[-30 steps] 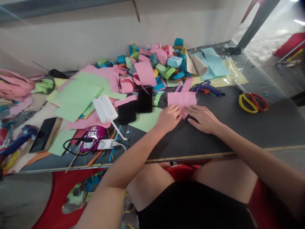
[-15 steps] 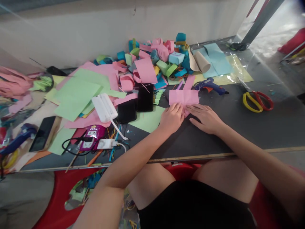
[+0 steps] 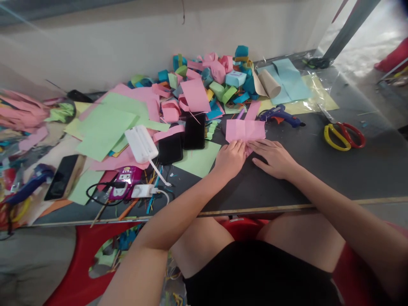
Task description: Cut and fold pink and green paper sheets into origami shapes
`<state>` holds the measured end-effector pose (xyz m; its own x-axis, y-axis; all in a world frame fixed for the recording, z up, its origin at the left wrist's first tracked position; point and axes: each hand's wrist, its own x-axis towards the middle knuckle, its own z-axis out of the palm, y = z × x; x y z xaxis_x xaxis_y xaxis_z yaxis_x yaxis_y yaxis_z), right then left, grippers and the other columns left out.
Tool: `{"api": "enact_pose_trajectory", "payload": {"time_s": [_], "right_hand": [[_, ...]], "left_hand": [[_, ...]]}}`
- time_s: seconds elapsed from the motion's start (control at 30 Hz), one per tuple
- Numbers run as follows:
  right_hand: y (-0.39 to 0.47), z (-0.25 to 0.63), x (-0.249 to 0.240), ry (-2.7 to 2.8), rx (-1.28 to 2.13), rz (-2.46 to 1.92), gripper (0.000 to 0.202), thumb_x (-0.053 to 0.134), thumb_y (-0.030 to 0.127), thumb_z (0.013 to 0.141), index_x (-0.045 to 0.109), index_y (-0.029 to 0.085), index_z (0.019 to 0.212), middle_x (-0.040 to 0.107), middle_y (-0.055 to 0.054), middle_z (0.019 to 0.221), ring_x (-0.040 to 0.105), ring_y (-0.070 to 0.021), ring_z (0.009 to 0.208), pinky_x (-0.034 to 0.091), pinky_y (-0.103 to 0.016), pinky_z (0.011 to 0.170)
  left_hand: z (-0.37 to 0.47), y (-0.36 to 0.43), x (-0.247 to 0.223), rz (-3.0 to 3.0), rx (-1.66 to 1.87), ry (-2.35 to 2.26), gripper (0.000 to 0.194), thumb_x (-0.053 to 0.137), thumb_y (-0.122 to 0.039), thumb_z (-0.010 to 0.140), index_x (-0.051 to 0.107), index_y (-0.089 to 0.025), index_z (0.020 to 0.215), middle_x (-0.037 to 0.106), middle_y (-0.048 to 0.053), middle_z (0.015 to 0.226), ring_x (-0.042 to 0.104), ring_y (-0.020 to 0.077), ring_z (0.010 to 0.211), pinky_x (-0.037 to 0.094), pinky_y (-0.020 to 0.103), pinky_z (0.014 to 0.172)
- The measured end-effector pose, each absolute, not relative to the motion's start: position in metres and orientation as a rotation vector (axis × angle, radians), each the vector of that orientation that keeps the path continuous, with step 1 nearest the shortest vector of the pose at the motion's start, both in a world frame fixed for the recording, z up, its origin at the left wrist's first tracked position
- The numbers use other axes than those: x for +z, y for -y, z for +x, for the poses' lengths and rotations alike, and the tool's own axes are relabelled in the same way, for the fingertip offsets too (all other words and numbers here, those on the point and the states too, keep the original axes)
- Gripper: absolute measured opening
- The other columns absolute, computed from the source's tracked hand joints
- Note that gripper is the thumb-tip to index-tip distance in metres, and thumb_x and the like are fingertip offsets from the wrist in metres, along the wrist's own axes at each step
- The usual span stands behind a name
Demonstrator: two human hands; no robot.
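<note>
Taking the creased pink sheet [image 3: 245, 128] as the centre of the clock, with twelve pointing away from the person, it lies on the dark table [image 3: 312, 178], its near part narrowing between both hands. The left hand [image 3: 232, 157] comes in at seven o'clock, fingers bent and pressing on the paper's near edge; whether it also pinches the paper cannot be told. The right hand [image 3: 270, 158], at about four o'clock, is flat and unclenched, its fingertips resting on the sheet beside the left ones.

A blue glue gun [image 3: 278, 114] lies just off the sheet at two o'clock, and scissors [image 3: 342, 135] with one yellow and one red handle lie well apart at three. A brown paper roll [image 3: 270, 83] is at one o'clock. At eleven stands a heap of paper loops [image 3: 219, 70]; a pale blue box [image 3: 236, 78] among them carries a small mark too blurred to read.

Near nine o'clock are a black phone [image 3: 195, 131] and, farther out, a white power bank [image 3: 142, 143]. Toward eight, a purple socket block [image 3: 126, 180] bears a small yellowish sticker [image 3: 127, 169], its print too small to make out
</note>
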<state>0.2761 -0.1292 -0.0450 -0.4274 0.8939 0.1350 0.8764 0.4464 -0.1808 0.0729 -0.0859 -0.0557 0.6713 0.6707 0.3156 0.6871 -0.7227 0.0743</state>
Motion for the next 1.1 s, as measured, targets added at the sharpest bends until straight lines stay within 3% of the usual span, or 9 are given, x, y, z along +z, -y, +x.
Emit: {"api": "enact_pose_trajectory", "payload": {"time_s": [0.17,0.4,0.5,0.7,0.9,1.1], "right_hand": [[0.130,0.275,-0.045,2.516,0.098,-1.548,0.058,0.037,0.044,0.103,0.048,0.018,0.154,0.055,-0.012,0.154,0.050,-0.0329,0.141,0.045,-0.052,0.106],[0.131,0.274,-0.044,2.520,0.107,-1.552,0.061,0.039,0.046,0.102,0.047,0.017,0.155,0.053,-0.012,0.155,0.051,-0.0348,0.140,0.045,-0.054,0.106],[0.130,0.275,-0.044,2.515,0.106,-1.557,0.061,0.038,0.047,0.102,0.048,0.017,0.154,0.054,-0.012,0.155,0.050,-0.0346,0.141,0.045,-0.054,0.107],[0.131,0.276,-0.045,2.517,0.114,-1.550,0.060,0.039,0.046,0.102,0.047,0.018,0.155,0.051,-0.012,0.157,0.049,-0.0331,0.142,0.044,-0.053,0.109],[0.130,0.277,-0.045,2.509,0.140,-1.559,0.061,0.041,0.046,0.101,0.045,0.022,0.157,0.050,-0.010,0.158,0.049,-0.0325,0.142,0.044,-0.052,0.109],[0.130,0.277,-0.045,2.505,0.145,-1.564,0.062,0.043,0.046,0.101,0.045,0.019,0.156,0.051,-0.011,0.157,0.049,-0.0327,0.143,0.044,-0.052,0.109]], "left_hand": [[0.069,0.085,-0.054,-2.840,-0.532,1.103,0.039,0.044,-0.020,0.104,0.066,-0.005,0.133,0.068,0.017,0.136,0.063,0.0260,0.128,0.053,0.040,0.099],[0.065,0.080,-0.057,-2.880,-0.674,0.981,0.033,0.046,-0.016,0.102,0.073,-0.009,0.119,0.076,0.015,0.122,0.070,0.0225,0.113,0.056,0.039,0.100],[0.063,0.079,-0.058,-2.940,-0.669,0.806,0.035,0.048,-0.011,0.097,0.072,-0.010,0.122,0.075,0.013,0.124,0.070,0.0217,0.115,0.057,0.038,0.103],[0.059,0.080,-0.058,-2.937,-0.470,0.610,0.042,0.044,-0.005,0.093,0.069,-0.001,0.127,0.075,0.018,0.123,0.070,0.0233,0.119,0.056,0.036,0.106],[0.059,0.092,-0.056,-2.840,-0.318,0.487,0.040,0.043,-0.003,0.093,0.070,0.004,0.121,0.075,0.024,0.118,0.074,0.0256,0.110,0.061,0.033,0.091],[0.063,0.100,-0.061,-2.825,-0.519,0.600,0.034,0.043,-0.007,0.096,0.074,0.000,0.107,0.077,0.022,0.110,0.076,0.0245,0.101,0.062,0.031,0.083]]}}
